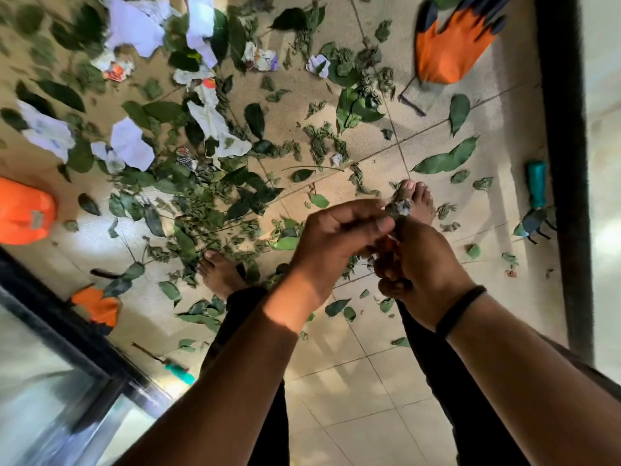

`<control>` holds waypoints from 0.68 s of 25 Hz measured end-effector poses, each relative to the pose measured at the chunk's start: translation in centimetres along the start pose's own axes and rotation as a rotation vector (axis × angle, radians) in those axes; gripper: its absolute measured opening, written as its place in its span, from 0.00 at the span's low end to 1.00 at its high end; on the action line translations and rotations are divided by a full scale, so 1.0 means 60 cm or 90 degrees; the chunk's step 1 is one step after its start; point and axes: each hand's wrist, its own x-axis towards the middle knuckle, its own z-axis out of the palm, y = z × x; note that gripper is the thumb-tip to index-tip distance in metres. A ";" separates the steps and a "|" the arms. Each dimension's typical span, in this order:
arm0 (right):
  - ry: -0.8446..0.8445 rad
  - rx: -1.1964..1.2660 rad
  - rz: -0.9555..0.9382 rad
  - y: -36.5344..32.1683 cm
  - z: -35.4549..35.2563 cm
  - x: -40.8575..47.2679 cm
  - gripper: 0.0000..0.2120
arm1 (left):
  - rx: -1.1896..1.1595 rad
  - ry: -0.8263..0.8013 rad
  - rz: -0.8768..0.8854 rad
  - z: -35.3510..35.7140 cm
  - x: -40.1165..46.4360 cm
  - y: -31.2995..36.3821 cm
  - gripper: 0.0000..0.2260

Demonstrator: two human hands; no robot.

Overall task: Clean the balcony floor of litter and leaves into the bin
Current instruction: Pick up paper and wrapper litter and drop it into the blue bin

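Note:
Green leaves (215,196) and torn white paper scraps (131,146) lie scattered over the tan tiled balcony floor (363,375). My left hand (336,243) and my right hand (420,264) meet above my bare feet. Together they hold a small grey crumpled wad of litter (398,208); the left thumb and fingers pinch it, and the right fingers curl round its lower part. An orange bin (23,211) sits at the left edge, partly out of view.
An orange and black work glove (450,45) lies at the top right, another orange one (97,306) at the lower left. A teal-handled tool (536,190) lies by the dark frame (561,163) on the right, a second one (178,369) near the glass door on the left.

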 end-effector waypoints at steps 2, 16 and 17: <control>0.008 0.100 0.048 0.007 -0.003 0.007 0.18 | 0.155 0.042 0.088 0.012 0.003 -0.014 0.05; -0.036 0.143 -0.015 0.002 -0.027 0.006 0.12 | 0.370 0.184 0.093 -0.059 0.096 -0.011 0.10; -0.034 0.137 -0.023 0.001 -0.028 0.005 0.13 | 0.435 0.265 0.099 -0.073 0.132 -0.030 0.09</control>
